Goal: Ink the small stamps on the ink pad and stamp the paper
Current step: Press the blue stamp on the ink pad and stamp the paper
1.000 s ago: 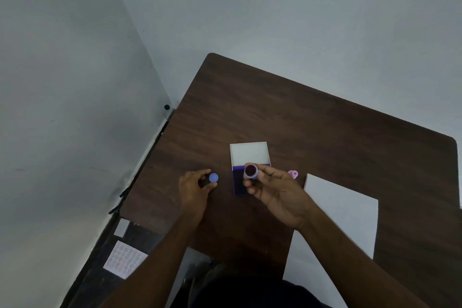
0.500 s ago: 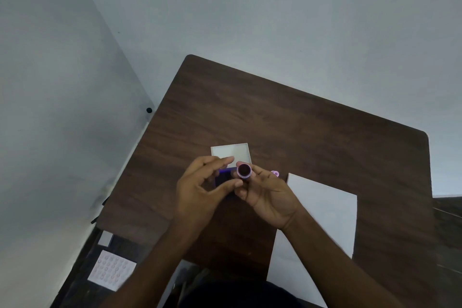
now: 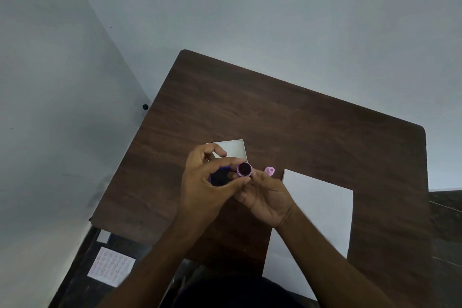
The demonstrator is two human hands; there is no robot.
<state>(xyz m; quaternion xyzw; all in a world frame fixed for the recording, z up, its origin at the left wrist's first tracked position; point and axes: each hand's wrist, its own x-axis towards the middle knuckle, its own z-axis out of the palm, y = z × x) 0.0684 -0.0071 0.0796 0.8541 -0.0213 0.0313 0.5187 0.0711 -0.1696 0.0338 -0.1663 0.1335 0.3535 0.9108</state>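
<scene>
Holding a small purple stamp up over the counter, with the right hand pinching it at the fingertips, round dark face turned up. Closing in from the other side, the left hand, its thumb and first finger touching the stamp's side; hard to tell which hand bears the load. Looks light, hard and smooth, so likely slippery; best gripped round the plastic sides, never on the inky face. Just behind, mostly hidden by the left hand, one ink pad, dark blue, with its white lid open behind. Just beside, to the right, one pink stamp resting on the counter. Near that, one sheet of white paper, thin and bendy, no marks seen. Counting up: two stamps, one pad, one paper.
</scene>
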